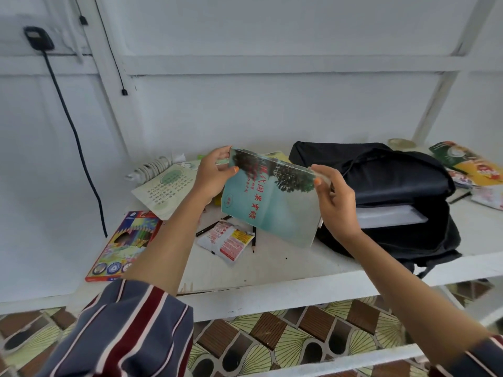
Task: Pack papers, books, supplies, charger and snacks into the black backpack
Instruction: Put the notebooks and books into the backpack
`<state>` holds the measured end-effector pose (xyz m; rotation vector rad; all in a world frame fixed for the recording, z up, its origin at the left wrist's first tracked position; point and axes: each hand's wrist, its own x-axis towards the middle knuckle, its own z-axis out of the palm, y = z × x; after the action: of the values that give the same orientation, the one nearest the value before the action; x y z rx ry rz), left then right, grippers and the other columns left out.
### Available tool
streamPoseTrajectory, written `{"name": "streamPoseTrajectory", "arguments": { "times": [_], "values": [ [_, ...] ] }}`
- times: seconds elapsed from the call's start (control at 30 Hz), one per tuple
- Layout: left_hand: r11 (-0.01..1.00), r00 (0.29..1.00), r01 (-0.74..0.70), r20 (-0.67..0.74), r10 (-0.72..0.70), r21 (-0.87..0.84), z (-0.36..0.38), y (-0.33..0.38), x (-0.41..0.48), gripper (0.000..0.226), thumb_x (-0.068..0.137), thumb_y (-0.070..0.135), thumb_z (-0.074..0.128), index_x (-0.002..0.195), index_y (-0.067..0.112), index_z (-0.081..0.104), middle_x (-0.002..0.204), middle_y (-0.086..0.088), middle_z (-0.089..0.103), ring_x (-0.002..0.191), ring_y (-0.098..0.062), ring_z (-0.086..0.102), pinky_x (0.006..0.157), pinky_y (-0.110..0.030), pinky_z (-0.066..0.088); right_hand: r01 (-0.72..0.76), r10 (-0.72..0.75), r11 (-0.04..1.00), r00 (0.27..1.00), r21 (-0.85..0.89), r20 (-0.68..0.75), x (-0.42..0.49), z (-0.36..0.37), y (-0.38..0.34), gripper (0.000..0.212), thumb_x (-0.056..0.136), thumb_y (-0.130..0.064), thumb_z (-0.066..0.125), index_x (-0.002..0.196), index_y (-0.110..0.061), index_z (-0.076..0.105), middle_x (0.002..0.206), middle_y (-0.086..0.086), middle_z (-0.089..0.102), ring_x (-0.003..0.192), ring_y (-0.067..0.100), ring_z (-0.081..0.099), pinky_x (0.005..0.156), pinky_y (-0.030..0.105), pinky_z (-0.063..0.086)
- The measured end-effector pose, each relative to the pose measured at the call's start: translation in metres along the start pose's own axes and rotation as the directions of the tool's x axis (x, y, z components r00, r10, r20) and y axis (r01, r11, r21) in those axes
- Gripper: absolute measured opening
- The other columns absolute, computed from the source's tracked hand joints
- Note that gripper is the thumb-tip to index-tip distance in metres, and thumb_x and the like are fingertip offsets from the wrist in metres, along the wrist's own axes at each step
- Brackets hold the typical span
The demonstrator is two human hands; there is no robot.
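- Book [272, 202], teal with red characters and a dark tree picture on its cover, is held tilted in the air just left of the black backpack [394, 170]. Its right edge is in front of the bag's open mouth.
- Left grip [212, 175] pinches the book's upper corner on the side away from the backpack, thumb on the cover and fingers behind.
- Right grip [336, 205] clasps the book's edge nearest the backpack, thumb on the cover and fingers curled behind.
- Backpack lies unzipped on the white bench [285, 268], with a stack of white papers [389, 217] inside its opening.
- Left of the backpack, below the held book, a red-and-white snack packet [228, 239] lies on the bench, with a pencil [253, 239] and a black pen [211, 228] beside it.
- Farther left of the backpack lie a pale booklet [166, 190] with green print, a coiled white charger cable [152, 168] behind it, and a box of coloured pencils [123, 246] at the bench's front edge.
- Right of the backpack lie colourful snack bags [473, 164].
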<state>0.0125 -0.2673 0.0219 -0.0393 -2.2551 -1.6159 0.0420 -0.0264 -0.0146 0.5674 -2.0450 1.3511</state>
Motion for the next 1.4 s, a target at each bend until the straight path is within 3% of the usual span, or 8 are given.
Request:
{"name": "streamPoseTrajectory", "arguments": {
  "times": [0.33,0.47,0.67,0.87,1.1,1.2,1.3,1.4],
  "values": [
    [0.986,0.997,-0.043,-0.063,0.033,-0.161,0.002,0.018,0.007,0.046,0.086,0.0,0.061,0.129,0.014,0.05,0.13,-0.007,0.054,0.123,-0.018,0.049,0.103,-0.038,0.043,0.212,-0.21,0.977,0.97,0.003,-0.124,0.034,-0.018,-0.01,0.024,0.092,0.002,0.042,0.106,0.001,0.061,0.102,-0.022,0.057,0.082,-0.01,0.053,0.073,0.004,0.037],
    [0.971,0.993,-0.09,-0.097,0.07,-0.222,0.01,0.031,0.009,0.048,0.086,0.005,0.062,0.129,0.016,0.043,0.097,0.002,0.06,0.103,-0.018,0.058,0.091,-0.033,0.048,0.225,-0.224,0.974,0.943,-0.021,-0.246,0.04,-0.026,-0.024,0.023,0.093,0.003,0.042,0.102,-0.002,0.061,0.083,-0.012,0.055,0.063,-0.008,0.046,0.062,0.006,0.034],
    [0.917,0.987,-0.124,0.044,0.152,-0.379,0.032,0.044,-0.009,0.046,0.092,0.012,0.055,0.118,0.03,0.021,0.108,-0.008,0.055,0.075,-0.011,0.064,0.065,-0.022,0.052,0.103,-0.043,0.985,0.925,0.139,-0.378,0.038,-0.053,-0.03,0.024,0.097,-0.008,0.045,0.093,-0.028,0.057,0.056,-0.018,0.047,0.041,0.002,0.024,0.043,0.011,0.022],
    [0.952,0.933,-0.151,0.28,0.226,-0.267,0.064,0.06,-0.023,0.024,0.089,0.008,0.059,0.101,0.028,0.06,0.091,0.007,0.067,0.07,0.0,0.065,0.056,-0.018,0.051,-0.048,0.175,0.935,0.924,0.351,-0.34,0.043,-0.096,-0.014,0.054,0.09,0.005,0.052,0.063,-0.039,0.068,0.056,-0.022,0.057,0.052,-0.007,0.041,0.054,0.007,0.033],
    [0.902,0.932,0.11,0.36,0.053,-0.417,0.117,0.079,-0.024,0.031,0.085,0.001,0.06,0.106,0.024,0.064,0.077,0.009,0.073,0.067,-0.007,0.068,0.059,-0.022,0.055,-0.298,0.405,0.686,0.915,0.664,-0.007,0.04,-0.157,0.03,0.051,0.092,0.003,0.043,0.066,-0.027,0.074,0.079,-0.011,0.071,0.078,0.007,0.066,0.069,0.021,0.053],
    [0.9,0.926,0.151,0.378,0.017,-0.409,0.146,0.085,-0.028,0.032,0.084,0.002,0.061,0.107,0.025,0.064,0.078,0.008,0.073,0.068,-0.008,0.068,0.061,-0.022,0.056,-0.44,0.397,0.607,0.889,0.662,0.227,0.025,-0.184,0.053,0.023,0.072,-0.02,0.072,0.091,-0.03,0.075,0.104,-0.005,0.07,0.092,0.012,0.067,0.072,0.024,0.055],
    [0.923,0.908,0.17,0.419,-0.011,-0.344,0.178,0.091,-0.035,0.034,0.085,0.003,0.062,0.108,0.027,0.064,0.08,0.007,0.074,0.068,-0.007,0.068,0.06,-0.02,0.054,-0.56,0.422,0.627,0.829,0.542,0.367,0.008,-0.206,0.082,0.067,0.038,-0.04,0.091,0.102,-0.032,0.072,0.109,-0.001,0.07,0.089,0.015,0.069,0.067,0.025,0.055],
    [0.953,0.881,0.155,0.472,-0.015,-0.259,0.208,0.098,-0.042,0.037,0.089,0.006,0.058,0.115,0.031,0.059,0.101,-0.002,0.071,0.075,-0.006,0.068,0.065,-0.02,0.055,-0.603,0.508,0.593,0.794,0.534,0.333,0.002,-0.23,0.097,0.054,0.054,-0.025,0.086,0.106,-0.026,0.068,0.099,0.001,0.073,0.079,0.017,0.07,0.06,0.027,0.056]
  ]
}}
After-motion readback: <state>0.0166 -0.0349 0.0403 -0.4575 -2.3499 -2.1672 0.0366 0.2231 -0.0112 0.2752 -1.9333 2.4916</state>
